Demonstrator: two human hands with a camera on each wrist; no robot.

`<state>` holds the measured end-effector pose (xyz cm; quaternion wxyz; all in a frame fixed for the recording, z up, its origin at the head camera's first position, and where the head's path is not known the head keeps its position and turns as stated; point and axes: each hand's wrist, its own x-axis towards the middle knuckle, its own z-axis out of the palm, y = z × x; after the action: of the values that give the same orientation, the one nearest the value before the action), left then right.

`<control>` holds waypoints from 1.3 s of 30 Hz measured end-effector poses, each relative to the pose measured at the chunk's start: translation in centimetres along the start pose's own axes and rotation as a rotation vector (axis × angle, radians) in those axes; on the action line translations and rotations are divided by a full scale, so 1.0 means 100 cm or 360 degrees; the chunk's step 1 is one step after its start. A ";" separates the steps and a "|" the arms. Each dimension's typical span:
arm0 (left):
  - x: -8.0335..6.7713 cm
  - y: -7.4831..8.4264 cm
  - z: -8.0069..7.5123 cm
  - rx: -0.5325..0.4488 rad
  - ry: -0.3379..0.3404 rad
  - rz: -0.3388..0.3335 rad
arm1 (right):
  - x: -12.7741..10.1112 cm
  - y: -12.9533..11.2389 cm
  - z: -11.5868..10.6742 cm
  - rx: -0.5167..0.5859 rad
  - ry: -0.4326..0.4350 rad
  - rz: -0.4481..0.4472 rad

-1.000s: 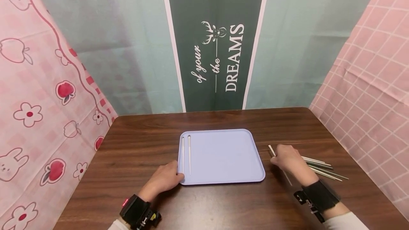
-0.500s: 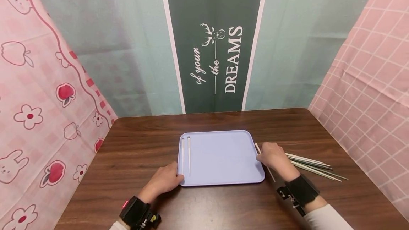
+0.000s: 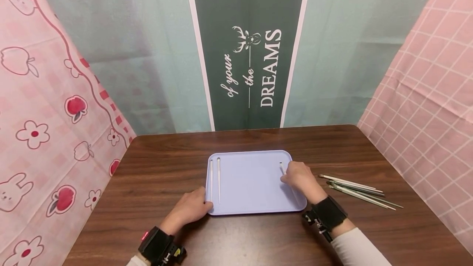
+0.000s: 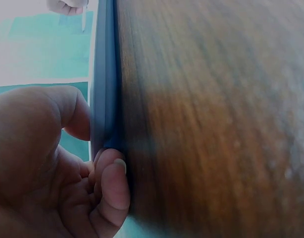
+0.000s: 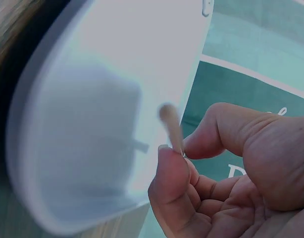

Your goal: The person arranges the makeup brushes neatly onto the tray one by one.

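A pale purple tray [image 3: 251, 184] lies on the table, and my left hand [image 3: 189, 207] grips it at the near left corner. In the left wrist view the thumb and fingers pinch the tray's edge. Two whitish chopsticks lie side by side along the tray's left end, one chopstick [image 3: 219, 180] a little inward of the other [image 3: 212, 177]. Over the tray's right part, my right hand [image 3: 301, 179] pinches one light chopstick [image 5: 173, 128] between thumb and fingertips. Its far end [image 3: 282, 166] shows past the fingers; the palm hides much of the rest in the head view.
Right of the tray, several white and green chopsticks [image 3: 356, 188] lie in a loose fanned pile on the brown wooden table [image 3: 166, 163]. A grey-green cloth [image 3: 155, 73] hangs behind, with pink cloths at both sides.
My right hand has carried the chopstick leftward from beside the pile to above the tray's right part. The left hand keeps its place on the tray corner.
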<state>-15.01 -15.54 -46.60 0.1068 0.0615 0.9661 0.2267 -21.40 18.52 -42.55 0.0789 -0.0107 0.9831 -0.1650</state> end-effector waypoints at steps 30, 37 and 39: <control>0.001 -0.001 0.001 0.0042 0.0008 0.0026 | 0.025 -0.057 0.017 0.0095 -0.0040 0.0034; 0.001 -0.001 0.001 0.0047 0.0024 0.0031 | 0.029 -0.071 0.025 0.0105 -0.0018 0.0008; 0.001 -0.001 0.001 0.0044 0.0024 0.0032 | 0.030 -0.076 0.027 0.0104 -0.0019 -0.0002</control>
<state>-15.09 -15.52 -46.74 0.0963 0.0709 0.9693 0.2150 -23.95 10.33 -43.02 0.0848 -0.0096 0.9767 -0.1971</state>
